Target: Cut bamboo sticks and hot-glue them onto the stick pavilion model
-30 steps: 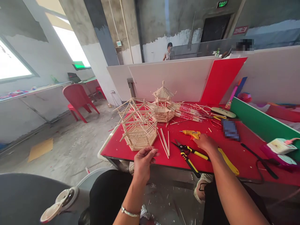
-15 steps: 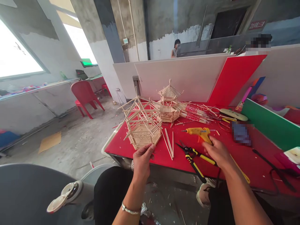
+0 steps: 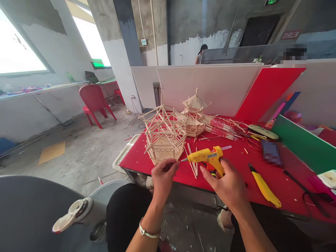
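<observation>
1 glue gun [image 3: 207, 155] nearer pinched L hand [image 3: 164, 175], contents unclr, R hand [image 3: 228, 182] gripping gun, 2 stick models [image 3: 165, 141]

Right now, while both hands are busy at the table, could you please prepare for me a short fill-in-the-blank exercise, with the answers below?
1. The ____ hand grips the glue gun.
2. The gun's nozzle points toward the fingertips of the ____ hand.
3. The gun's body is mostly ____ in colour.
4. Loose sticks lie on a table whose top is ____.

Missing words: right; left; yellow; red.
</observation>
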The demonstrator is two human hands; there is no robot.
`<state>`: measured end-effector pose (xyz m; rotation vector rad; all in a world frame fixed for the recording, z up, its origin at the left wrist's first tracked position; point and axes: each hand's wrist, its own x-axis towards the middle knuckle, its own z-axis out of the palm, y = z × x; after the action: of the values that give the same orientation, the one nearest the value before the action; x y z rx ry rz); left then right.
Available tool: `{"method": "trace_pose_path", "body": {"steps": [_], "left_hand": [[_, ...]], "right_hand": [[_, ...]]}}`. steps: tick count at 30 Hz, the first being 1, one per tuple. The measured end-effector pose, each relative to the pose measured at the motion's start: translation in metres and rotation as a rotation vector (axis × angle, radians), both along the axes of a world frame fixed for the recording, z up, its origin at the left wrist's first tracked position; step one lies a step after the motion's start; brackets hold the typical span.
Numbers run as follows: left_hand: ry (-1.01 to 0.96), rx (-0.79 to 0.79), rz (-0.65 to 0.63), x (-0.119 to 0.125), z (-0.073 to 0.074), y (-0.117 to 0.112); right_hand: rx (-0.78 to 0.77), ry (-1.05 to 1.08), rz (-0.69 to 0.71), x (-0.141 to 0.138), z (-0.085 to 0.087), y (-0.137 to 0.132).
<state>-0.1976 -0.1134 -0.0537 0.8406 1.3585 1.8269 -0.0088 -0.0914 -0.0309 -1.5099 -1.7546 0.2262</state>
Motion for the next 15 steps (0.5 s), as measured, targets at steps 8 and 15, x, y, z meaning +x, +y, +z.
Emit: {"method": "trace_pose_path", "body": {"steps": [8,15], "left_hand": [[0.170,0.032,0.026,-0.0029,-0.0013,-0.0056],[0.387,0.043,0.072,-0.0032,-0.0023,-0.0091]], "right_hand": [[0.124,-0.146,-0.026,-0.0068,-0.0048,-0.0017],[0.175,-0.195,-0.044,-0.0050,-0.0072,-0.0012]]}}
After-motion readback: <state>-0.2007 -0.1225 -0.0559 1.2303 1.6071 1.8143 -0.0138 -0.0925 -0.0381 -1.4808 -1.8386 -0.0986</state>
